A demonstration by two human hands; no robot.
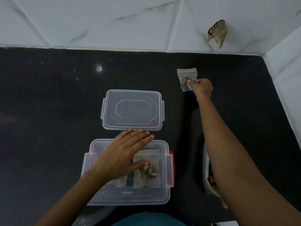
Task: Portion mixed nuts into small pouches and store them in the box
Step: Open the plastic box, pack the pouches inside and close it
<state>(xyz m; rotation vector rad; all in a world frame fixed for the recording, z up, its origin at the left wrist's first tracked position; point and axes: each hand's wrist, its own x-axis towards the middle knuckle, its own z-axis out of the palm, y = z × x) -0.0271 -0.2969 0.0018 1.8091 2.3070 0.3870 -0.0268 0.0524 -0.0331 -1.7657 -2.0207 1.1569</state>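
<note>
Both arms out: right hand [202, 88] pinching pouch [187, 79].

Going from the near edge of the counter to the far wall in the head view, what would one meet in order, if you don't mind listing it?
Open box with a nut pouch inside, under the left hand → loose lid → small pouch pinched by the right hand → crumpled wrapper at the tiled wall.
</note>
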